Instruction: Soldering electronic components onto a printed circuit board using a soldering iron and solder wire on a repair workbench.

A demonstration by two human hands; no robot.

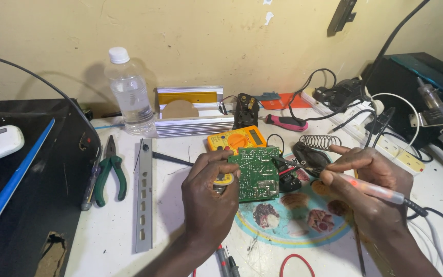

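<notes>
The white counter (170,205) is stained and stands against a scuffed yellow wall (206,36). Left of the hands lie one green-handled pliers (110,172), one metal bar (143,197) and one clear bottle (129,92). The left hand (208,187) is closed on a solder spool (224,180) and steadies one green circuit board (256,173). Behind it sits one yellow multimeter (237,138). The right hand (367,172) grips one soldering iron (370,189), tip at the board's right edge.
</notes>
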